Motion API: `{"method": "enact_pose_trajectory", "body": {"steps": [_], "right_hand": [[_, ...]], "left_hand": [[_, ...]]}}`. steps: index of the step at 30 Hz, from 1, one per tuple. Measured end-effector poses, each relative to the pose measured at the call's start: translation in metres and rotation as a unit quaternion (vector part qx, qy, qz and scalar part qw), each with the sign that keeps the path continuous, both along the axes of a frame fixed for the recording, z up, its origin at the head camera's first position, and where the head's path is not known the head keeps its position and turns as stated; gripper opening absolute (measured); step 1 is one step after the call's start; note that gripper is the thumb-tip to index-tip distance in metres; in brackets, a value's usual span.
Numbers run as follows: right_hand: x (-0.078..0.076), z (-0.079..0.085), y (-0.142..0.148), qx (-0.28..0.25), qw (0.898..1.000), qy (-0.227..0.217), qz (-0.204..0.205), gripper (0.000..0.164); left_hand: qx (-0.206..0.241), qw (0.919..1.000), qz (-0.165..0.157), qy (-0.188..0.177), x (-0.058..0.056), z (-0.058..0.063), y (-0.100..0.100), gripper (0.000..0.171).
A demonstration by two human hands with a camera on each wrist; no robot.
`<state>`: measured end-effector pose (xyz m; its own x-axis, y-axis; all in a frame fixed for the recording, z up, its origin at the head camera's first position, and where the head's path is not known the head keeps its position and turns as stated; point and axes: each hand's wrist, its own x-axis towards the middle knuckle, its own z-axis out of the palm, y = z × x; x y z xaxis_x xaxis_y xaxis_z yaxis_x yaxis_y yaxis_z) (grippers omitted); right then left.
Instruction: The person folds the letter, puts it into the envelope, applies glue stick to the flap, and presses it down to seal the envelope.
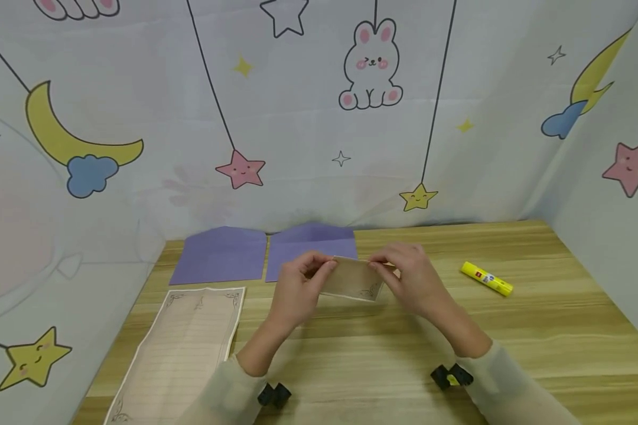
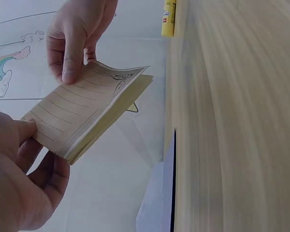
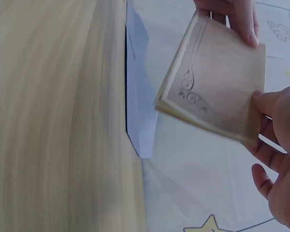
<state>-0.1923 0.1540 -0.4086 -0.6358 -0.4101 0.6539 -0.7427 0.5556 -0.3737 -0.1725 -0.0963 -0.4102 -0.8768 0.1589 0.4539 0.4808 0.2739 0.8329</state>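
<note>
A folded sheet of lined letter paper [image 1: 351, 280], tan with a scrollwork corner, is held up above the table between both hands. My left hand [image 1: 300, 289] pinches its left end between thumb and fingers. At the other end my right hand [image 1: 412, 277] pinches the upper right corner. Several layers show along the edge of the folded paper [image 2: 87, 99] in the left wrist view. In the right wrist view the decorated face of the paper [image 3: 222, 77] is visible, with the right thumb pressed on it.
Two purple envelopes [image 1: 220, 257] lie side by side at the back left. An unfolded lined letter sheet [image 1: 183, 348] lies at the front left. A yellow glue stick [image 1: 486, 278] rests on the right of the wooden table [image 1: 553, 330]. A printed curtain [image 1: 298, 106] stands behind.
</note>
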Motion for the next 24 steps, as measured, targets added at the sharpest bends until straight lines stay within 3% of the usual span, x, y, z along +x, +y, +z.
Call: {"method": "enact_pose_trajectory", "body": {"steps": [5, 11, 14, 17, 20, 22, 24], "right_hand": [[-0.006, -0.002, 0.009, -0.017, 1.0, -0.01, -0.005, 0.01], [-0.01, -0.004, 0.017, -0.033, 0.995, -0.084, -0.035, 0.005], [-0.009, -0.004, 0.019, -0.051, 0.989, -0.127, -0.058, 0.008], [-0.01, -0.005, 0.02, -0.081, 0.978, -0.177, -0.071, 0.015], [-0.011, -0.007, 0.018, -0.141, 0.954, -0.26, -0.049, 0.03], [-0.01, -0.009, 0.016, -0.186, 0.923, -0.335, -0.022, 0.043], [-0.009, -0.01, 0.01, -0.225, 0.884, -0.41, 0.01, 0.055]], "left_hand": [[0.049, 0.9984, 0.015, -0.023, -0.007, 0.002, -0.006, 0.01], [0.099, 0.9918, 0.044, -0.067, -0.012, 0.001, -0.01, 0.01], [0.127, 0.9841, 0.066, -0.105, -0.013, 0.002, -0.012, 0.012], [0.167, 0.9697, 0.091, -0.153, -0.015, 0.001, -0.014, 0.015], [0.222, 0.9492, 0.104, -0.197, -0.017, 0.001, -0.016, 0.017], [0.261, 0.9343, 0.101, -0.22, -0.018, 0.001, -0.016, 0.017], [0.3, 0.9182, 0.095, -0.24, -0.019, 0.001, -0.014, 0.014]]}}
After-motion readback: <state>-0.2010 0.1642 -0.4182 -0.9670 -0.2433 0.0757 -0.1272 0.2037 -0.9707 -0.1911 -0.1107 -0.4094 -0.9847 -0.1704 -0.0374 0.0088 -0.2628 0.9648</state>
